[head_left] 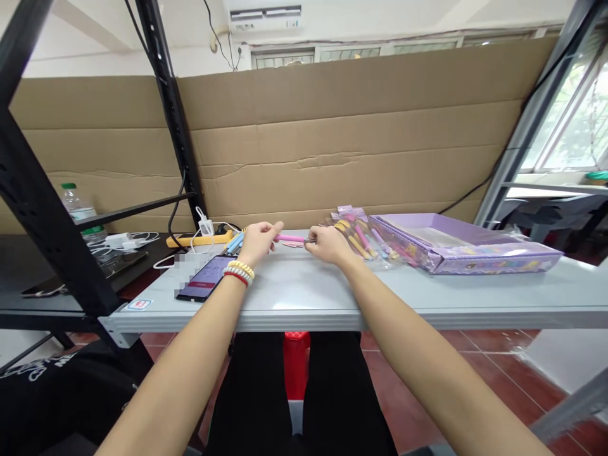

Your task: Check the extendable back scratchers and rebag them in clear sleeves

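Observation:
A slim pink pen (291, 238) is stretched level between my two hands, above the middle of the table. The fingers of my left hand (259, 242) pinch its left end. At the other end, my right hand (327, 244) is closed around a darker tip, which the fingers partly hide. Under the pen lies a small pinkish piece (293, 245), too small to make out. Blue pens (234, 242) rest just behind my left hand. To the right of my right hand is a pile of colourful pens in clear plastic wrappers (363, 240).
An open purple box (494, 258) stands on the right of the table (304, 297). A phone (205, 278) lies at left, near a yellow power strip (202, 239) with white cables. Black shelf posts (166, 95) and a cardboard panel (342, 139) bound the space.

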Available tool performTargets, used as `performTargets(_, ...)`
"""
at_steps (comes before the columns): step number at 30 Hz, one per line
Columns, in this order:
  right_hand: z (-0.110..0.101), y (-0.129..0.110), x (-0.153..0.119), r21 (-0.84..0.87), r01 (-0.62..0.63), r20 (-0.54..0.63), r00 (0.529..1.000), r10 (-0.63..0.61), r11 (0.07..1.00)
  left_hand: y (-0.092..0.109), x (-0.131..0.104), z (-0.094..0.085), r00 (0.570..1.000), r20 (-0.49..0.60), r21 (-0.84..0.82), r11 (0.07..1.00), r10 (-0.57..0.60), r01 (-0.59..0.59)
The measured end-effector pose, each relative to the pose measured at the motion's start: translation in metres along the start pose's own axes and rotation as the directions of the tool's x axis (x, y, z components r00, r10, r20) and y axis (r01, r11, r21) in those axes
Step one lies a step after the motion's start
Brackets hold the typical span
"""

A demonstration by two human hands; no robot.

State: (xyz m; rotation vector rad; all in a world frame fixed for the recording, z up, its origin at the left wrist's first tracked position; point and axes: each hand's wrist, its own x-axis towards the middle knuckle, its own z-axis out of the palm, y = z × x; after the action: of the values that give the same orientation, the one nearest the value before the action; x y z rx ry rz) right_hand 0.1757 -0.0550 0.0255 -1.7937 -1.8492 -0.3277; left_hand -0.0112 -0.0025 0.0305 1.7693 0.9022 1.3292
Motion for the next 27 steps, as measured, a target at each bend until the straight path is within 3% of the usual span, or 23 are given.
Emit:
performTargets(2, -0.006, 0.003, 0.0, 0.036, 0.024, -0.098, 0.995, -0.021, 0.999, 0.005, -0.011, -0.008, 0.976, 0.196, 0.179, 0.975, 0.096, -0.132)
performTargets(4, -0.014, 0.005, 0.001, 0.113, 0.052, -0.295, 0.955, -0.016, 0.992, 0.011, -0.024, -0.01, 0.944, 0.299, 0.285, 0.931, 0.14, -0.228)
performTargets(6, -0.024, 0.003, 0.002, 0.326, 0.075, -0.475, 0.875, 0.095, 0.942, 0.012, -0.039, -0.008, 0.955, 0.264, 0.384, 0.893, 0.137, -0.234)
performTargets(7, -0.029, 0.002, 0.002, 0.493, 0.092, -0.49, 0.851, 0.188, 0.865, 0.012, -0.048, -0.004, 0.965, 0.228, 0.423, 0.88, 0.128, -0.217)
performTargets(8, -0.034, 0.0, 0.002, 0.674, 0.111, -0.437, 0.857, 0.273, 0.73, 0.011, -0.057, 0.0, 0.974, 0.2, 0.447, 0.875, 0.106, -0.187)
performTargets(10, -0.046, -0.005, 0.001, 0.942, 0.106, -0.211, 0.924, 0.318, 0.319, 0.008, -0.073, 0.012, 0.982, 0.176, 0.458, 0.878, 0.065, -0.14)
performTargets(12, -0.058, -0.014, -0.001, 0.998, 0.034, -0.017, 0.967, 0.255, -0.061, 0.007, -0.086, 0.026, 0.98, 0.194, 0.429, 0.896, 0.031, -0.114)
performTargets(14, -0.069, -0.027, -0.002, 0.971, -0.028, 0.077, 0.977, 0.2, -0.239, 0.008, -0.094, 0.041, 0.979, 0.203, 0.39, 0.916, 0.012, -0.092)
performTargets(16, -0.078, -0.043, -0.002, 0.968, -0.08, 0.114, 0.985, 0.133, -0.238, 0.011, -0.099, 0.054, 0.98, 0.199, 0.299, 0.954, -0.026, -0.035)
performTargets(20, -0.083, -0.074, -0.004, 0.983, -0.184, 0.183, 0.982, -0.043, -0.013, 0.012, -0.102, 0.071, 0.981, 0.168, 0.107, 0.991, -0.093, 0.076)
performTargets(22, -0.081, -0.084, -0.006, 0.98, -0.195, 0.197, 0.98, -0.041, 0.04, 0.01, -0.102, 0.073, 0.983, 0.151, 0.048, 0.994, -0.108, 0.102)
performTargets(27, -0.074, -0.094, -0.012, 0.986, -0.155, 0.154, 0.988, 0.015, 0.057, 0.004, -0.097, 0.073, 0.98, 0.148, -0.05, 0.989, -0.129, 0.138)
